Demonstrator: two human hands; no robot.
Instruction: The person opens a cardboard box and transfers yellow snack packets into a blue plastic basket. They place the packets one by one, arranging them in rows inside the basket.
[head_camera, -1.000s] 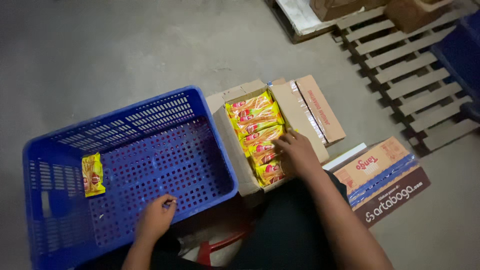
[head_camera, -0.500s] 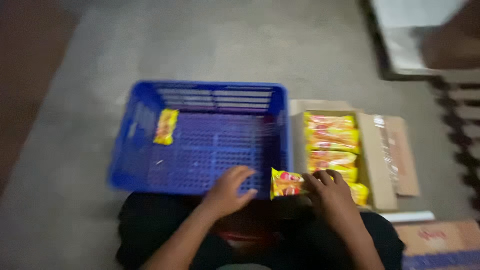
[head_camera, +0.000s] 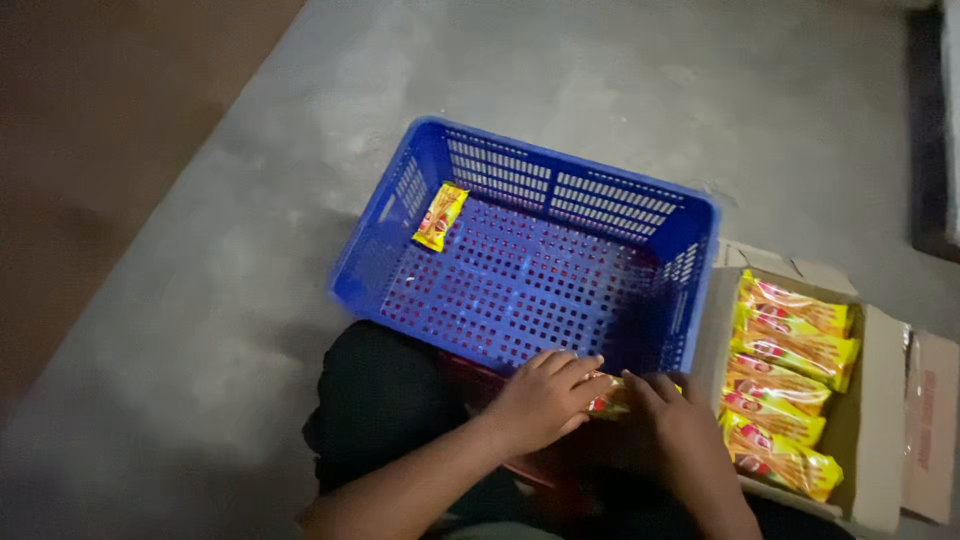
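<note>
Both hands now meet at the near edge of the blue crate (head_camera: 690, 235): the left hand (head_camera: 540, 398), earlier flat on the crate rim, has closed its fingers over the yellow snack packet (head_camera: 607, 398), and the right hand (head_camera: 668, 425) grips its other end. One packet (head_camera: 440, 216) lies inside the crate's far corner. The open carton (head_camera: 868, 440) of packets sits just right.

Crate floor: the blue crate (head_camera: 690, 225) holds only 1 yellow packet (head_camera: 441, 216), lying at its far left corner; the rest lies open.
Near rim: both hands, left hand (head_camera: 545, 397) and right hand (head_camera: 668, 425), crowd it.
Right side: cardboard box (head_camera: 880, 420) touching the crate wall, packed with snack packets (head_camera: 785, 380).
</note>
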